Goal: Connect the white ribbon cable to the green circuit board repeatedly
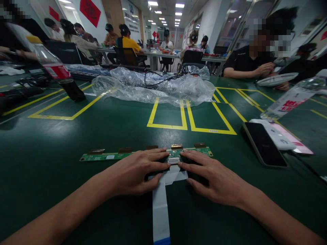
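A long, narrow green circuit board [113,156] lies crosswise on the dark green table, with several brown flex tabs along its far edge. At its middle is a white connector [174,160], where a folded white flat ribbon cable [160,207] meets the board. The cable runs toward me and ends in a blue tip at the bottom of the view. My left hand [139,168] has its fingers stretched over the board, fingertips at the connector's left side. From the right, my right hand [213,173] reaches in likewise, fingers apart, index and middle fingertips at the connector and board.
Clear plastic wrap [158,85] with black cables lies beyond yellow tape outlines [167,127]. A cola bottle [60,73] leans at left in the view. A phone [264,144], a white device [277,134] and a water bottle [291,98] are at right. A co-worker [251,61] sits across the table.
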Tool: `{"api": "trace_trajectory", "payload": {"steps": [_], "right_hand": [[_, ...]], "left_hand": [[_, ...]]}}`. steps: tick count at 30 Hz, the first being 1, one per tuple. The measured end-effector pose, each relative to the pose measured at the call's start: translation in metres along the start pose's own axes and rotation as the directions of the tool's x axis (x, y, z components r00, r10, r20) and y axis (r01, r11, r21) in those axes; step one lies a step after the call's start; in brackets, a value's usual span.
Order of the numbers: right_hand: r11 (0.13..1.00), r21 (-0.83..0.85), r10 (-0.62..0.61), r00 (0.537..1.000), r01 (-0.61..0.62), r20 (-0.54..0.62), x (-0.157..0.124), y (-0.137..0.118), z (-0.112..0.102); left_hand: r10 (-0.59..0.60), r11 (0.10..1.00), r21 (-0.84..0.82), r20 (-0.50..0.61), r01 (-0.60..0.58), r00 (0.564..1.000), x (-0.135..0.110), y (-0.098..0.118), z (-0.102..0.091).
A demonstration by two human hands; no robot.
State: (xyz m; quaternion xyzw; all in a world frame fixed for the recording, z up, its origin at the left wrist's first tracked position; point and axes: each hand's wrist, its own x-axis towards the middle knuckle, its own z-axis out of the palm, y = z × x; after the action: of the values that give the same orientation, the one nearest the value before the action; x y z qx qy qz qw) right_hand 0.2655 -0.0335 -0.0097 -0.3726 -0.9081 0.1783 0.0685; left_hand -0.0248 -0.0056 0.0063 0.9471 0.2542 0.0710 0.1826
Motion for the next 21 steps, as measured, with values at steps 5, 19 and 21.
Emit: {"api": "trace_trajectory", "payload": {"steps": [5, 19, 21], "right_hand": [[1.000, 0.026, -0.014, 1.000, 0.015, -0.025, 0.0003, -0.0003, -0.0018], [0.999, -0.054, 0.001, 0.999, -0.003, -0.039, 0.0030, -0.0023, 0.0040], [0.999, -0.053, -0.005, 0.999, 0.003, -0.045, 0.0030, -0.0025, 0.0042]], "left_hand": [[-0.002, 0.999, 0.045, 0.013, 0.002, 1.000, -0.0004, -0.0015, 0.0020], [-0.037, 0.999, 0.020, -0.026, 0.038, 0.999, -0.0015, 0.0003, 0.0022], [-0.041, 0.999, 0.029, -0.026, 0.042, 0.999, -0.0012, 0.0012, 0.0019]]}}
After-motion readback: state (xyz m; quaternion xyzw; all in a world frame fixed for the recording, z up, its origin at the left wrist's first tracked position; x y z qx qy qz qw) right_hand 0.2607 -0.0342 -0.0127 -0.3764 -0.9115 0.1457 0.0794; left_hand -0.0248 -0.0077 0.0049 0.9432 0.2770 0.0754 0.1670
